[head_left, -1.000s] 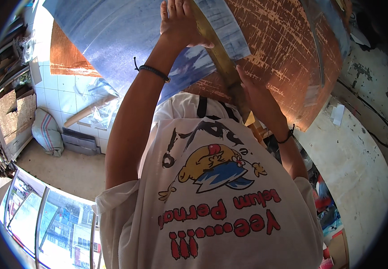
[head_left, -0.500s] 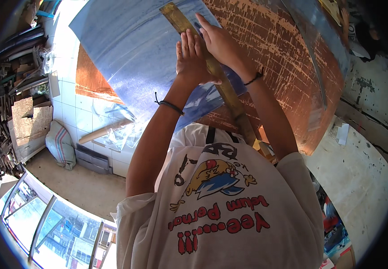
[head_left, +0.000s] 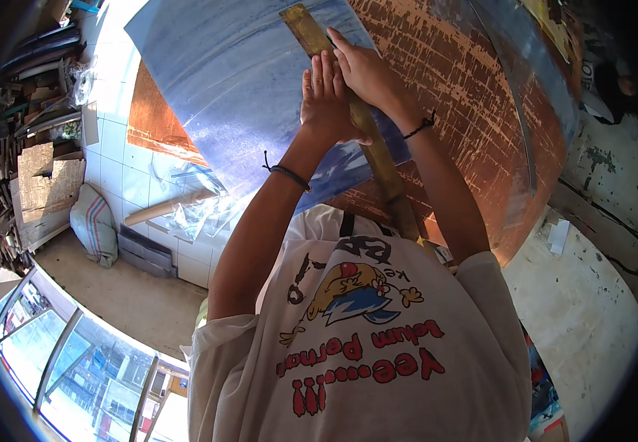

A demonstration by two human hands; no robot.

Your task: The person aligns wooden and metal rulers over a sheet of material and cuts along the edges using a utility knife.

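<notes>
A long, flat, brass-coloured straightedge (head_left: 305, 29) lies slantwise across a blue, glossy, streaked sheet (head_left: 223, 81); its near end reaches my shirt. My left hand (head_left: 328, 107) is pressed flat on the straightedge, fingers stretched forward and thumb out to the right. Along the strip's right edge rests my right hand (head_left: 369, 74), index finger pointing forward and the other fingers curled under. A small dark bit shows beneath that index finger, but what it belongs to is hidden by the hand.
The sheet lies on a scratched brown board (head_left: 451, 81). A thin metal strip (head_left: 519, 110) lies farther right. To the left, a cardboard tube (head_left: 164, 210) and clear plastic wrap (head_left: 208, 217) are on white tiles, with a woven sack (head_left: 93, 225) and stacked scrap pieces (head_left: 46, 177) beyond.
The view has shifted slightly, so the scene sits a little differently in the picture. Both hands keep nearly the same places on the straightedge; the right hand has perhaps slid slightly nearer me.
</notes>
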